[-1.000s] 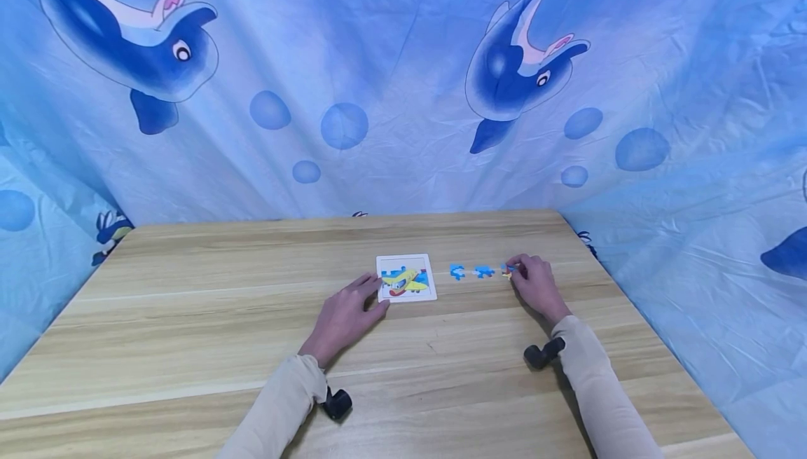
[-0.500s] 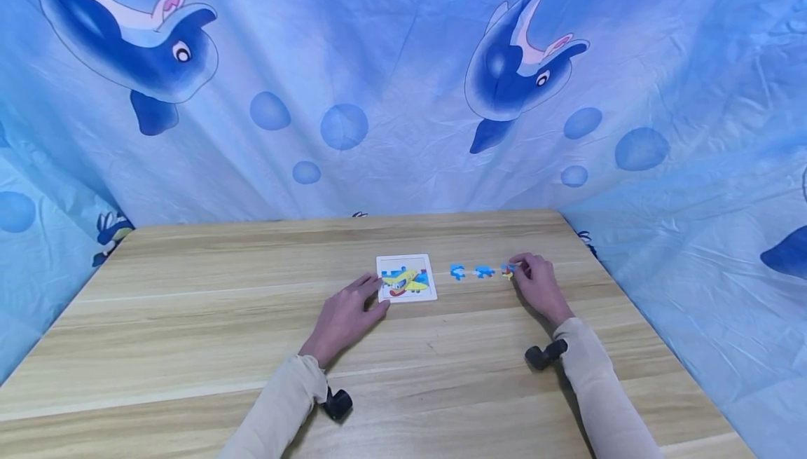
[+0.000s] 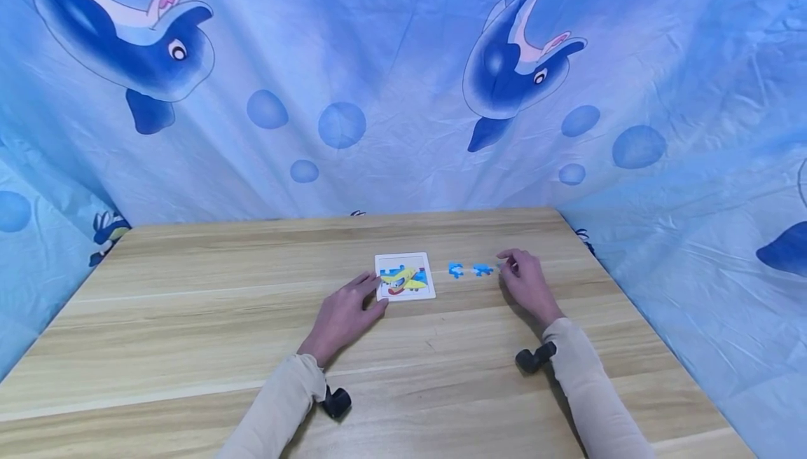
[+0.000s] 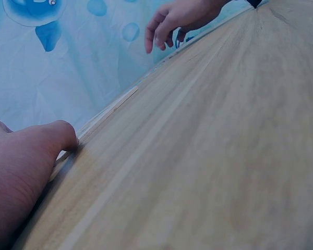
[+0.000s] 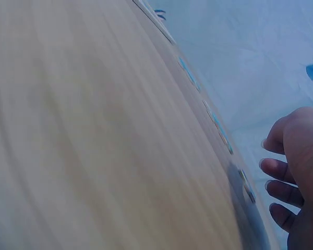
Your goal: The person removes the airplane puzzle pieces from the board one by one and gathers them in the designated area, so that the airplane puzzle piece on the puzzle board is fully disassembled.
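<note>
A small white-framed jigsaw puzzle (image 3: 431, 284) with a yellow airplane picture lies flat in the head view. My left hand (image 3: 343, 319) holds its left side, fingers at the left edge and thumb at the near corner. To the puzzle's right sit two blue puzzle pieces, one nearer (image 3: 456, 270) and one farther along (image 3: 482, 270). My right hand (image 3: 526, 284) hovers just above the table, its fingers loosely bent around nothing. Under it, in the right wrist view, lies a third puzzle piece (image 5: 247, 186), mostly hidden by the hand in the head view.
The wooden table (image 3: 189, 347) reaches back to a blue curtain (image 3: 391, 94) printed with dolphins and bubbles. Another curtain side hangs along the right edge. Black wrist cameras sit on the left sleeve (image 3: 336, 403) and right sleeve (image 3: 534, 359).
My right hand has let go of the third puzzle piece, lifted and shifted slightly left over it. The left hand stays at the puzzle.
</note>
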Tool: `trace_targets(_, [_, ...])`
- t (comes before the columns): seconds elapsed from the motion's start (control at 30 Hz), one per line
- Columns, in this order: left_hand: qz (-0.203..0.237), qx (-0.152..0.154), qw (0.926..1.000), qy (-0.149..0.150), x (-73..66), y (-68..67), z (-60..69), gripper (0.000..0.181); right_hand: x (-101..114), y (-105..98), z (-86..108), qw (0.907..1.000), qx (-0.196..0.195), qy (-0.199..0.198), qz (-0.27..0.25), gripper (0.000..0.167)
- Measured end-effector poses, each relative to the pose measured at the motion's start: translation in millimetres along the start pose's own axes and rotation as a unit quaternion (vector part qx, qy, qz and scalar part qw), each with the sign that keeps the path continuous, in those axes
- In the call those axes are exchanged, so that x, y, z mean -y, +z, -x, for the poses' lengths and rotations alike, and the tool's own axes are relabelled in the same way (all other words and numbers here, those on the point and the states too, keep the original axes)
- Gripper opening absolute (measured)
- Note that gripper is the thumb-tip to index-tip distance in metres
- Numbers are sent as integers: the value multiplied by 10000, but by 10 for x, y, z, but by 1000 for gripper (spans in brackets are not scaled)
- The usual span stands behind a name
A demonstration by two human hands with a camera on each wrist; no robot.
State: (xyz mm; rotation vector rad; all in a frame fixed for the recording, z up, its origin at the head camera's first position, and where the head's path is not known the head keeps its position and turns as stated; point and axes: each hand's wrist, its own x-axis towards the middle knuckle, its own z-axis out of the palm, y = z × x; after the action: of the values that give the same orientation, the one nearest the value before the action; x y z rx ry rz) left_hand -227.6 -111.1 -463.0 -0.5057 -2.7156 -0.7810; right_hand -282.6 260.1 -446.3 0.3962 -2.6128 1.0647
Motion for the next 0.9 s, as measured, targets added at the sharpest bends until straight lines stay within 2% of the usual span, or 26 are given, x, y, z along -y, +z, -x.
trace_targets(0.6, [-46,71,9999,-60,1,-2,-6,53,283,358,-107,9978,111,-524,-395,25])
trace_targets(0.9, [-16,37,10000,-23,9,4,2,53,453,556,-161,9968,321,-536,-504,26])
